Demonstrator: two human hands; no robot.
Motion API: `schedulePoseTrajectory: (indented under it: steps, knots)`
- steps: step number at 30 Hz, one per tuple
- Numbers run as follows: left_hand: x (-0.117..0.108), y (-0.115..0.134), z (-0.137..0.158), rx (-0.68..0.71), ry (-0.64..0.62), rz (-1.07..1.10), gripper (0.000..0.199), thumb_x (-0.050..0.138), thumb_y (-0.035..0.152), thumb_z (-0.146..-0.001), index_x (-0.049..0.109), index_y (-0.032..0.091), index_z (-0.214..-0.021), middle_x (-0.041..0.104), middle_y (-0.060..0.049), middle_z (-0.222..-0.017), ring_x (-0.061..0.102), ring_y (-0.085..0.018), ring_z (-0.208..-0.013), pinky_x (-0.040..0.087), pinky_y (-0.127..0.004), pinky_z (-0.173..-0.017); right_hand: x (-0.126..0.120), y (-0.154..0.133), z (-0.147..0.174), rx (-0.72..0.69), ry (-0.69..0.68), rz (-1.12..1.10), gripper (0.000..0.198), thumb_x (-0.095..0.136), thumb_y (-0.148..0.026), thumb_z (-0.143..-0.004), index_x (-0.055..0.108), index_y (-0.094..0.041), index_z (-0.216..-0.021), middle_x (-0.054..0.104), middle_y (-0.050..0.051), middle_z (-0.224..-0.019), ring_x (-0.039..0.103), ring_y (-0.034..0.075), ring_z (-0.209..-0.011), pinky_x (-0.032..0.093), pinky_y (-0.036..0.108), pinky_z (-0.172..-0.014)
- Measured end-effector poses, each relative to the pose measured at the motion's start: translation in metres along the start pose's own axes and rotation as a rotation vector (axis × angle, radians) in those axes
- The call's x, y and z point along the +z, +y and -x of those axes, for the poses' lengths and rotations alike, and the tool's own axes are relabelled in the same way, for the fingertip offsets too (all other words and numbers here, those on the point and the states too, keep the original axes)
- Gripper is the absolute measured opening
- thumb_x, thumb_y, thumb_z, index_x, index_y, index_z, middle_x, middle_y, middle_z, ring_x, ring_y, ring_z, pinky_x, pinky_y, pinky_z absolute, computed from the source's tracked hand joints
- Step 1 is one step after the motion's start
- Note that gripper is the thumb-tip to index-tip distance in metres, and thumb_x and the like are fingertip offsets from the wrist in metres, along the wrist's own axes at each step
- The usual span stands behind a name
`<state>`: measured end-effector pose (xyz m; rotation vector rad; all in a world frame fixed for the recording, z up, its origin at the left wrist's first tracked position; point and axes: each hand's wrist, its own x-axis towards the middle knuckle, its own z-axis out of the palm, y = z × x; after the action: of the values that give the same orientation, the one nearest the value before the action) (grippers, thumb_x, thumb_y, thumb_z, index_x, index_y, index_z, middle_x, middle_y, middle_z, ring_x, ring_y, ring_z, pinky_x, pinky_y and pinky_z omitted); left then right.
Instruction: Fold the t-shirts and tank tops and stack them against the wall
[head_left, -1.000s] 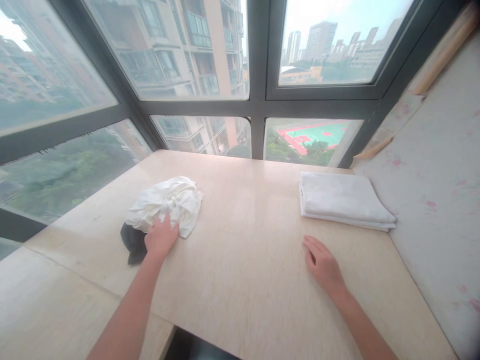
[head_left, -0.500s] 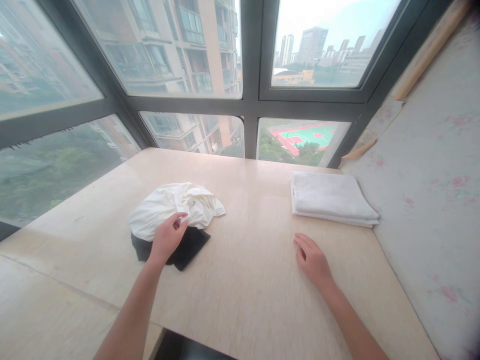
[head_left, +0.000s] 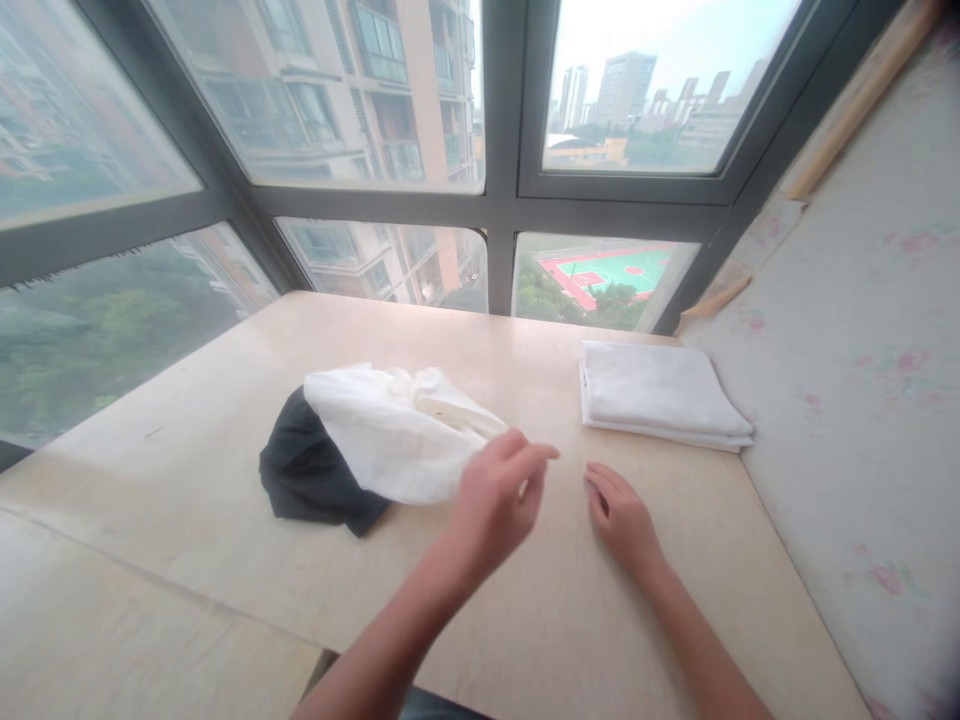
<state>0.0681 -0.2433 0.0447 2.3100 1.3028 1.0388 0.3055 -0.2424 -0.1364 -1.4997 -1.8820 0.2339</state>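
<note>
A crumpled white shirt stretches across the left-centre of the tabletop, its right end drawn up to my left hand. That hand is closed on the edge of the fabric, though the gripped bit is hidden behind the fingers. Partly under the shirt, at its left, lies a bunched black garment. My right hand rests on the table with its fingers loosely extended and nothing in it. It is just in front of a folded white cloth.
The pale wooden tabletop reaches to the dark-framed windows at the back. A flower-papered wall bounds the right side, close to the folded cloth. A dark gap shows at the front edge.
My left hand has moved right, dragging the white shirt with it and partly off the black garment, which is now more exposed. My right hand has stayed in place.
</note>
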Motion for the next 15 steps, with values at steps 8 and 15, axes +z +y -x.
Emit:
schedulePoseTrajectory:
  steps: [8, 15]
  knots:
    - [0.085, 0.011, 0.07, -0.034, -0.456, 0.118, 0.038, 0.053, 0.018, -0.088, 0.057, 0.025, -0.125, 0.064, -0.007, -0.101, 0.063, -0.022, -0.09, 0.052, -0.034, -0.079, -0.009, -0.002, -0.004, 0.16, 0.005, -0.148, 0.035, 0.044, -0.03, -0.094, 0.069, -0.017, -0.114, 0.067, 0.013, -0.125, 0.062, 0.024, -0.118, 0.047, 0.046, -0.106]
    - [0.037, -0.059, 0.121, -0.115, -0.244, -0.207, 0.043, 0.071, 0.035, -0.084, 0.058, 0.02, -0.122, 0.065, -0.01, -0.114, 0.063, -0.026, -0.102, 0.054, -0.041, -0.087, -0.015, -0.001, -0.01, 0.362, 0.023, -0.355, 0.037, 0.052, -0.044, -0.091, 0.07, -0.017, -0.11, 0.07, 0.013, -0.117, 0.064, 0.025, -0.112, 0.047, 0.045, -0.103]
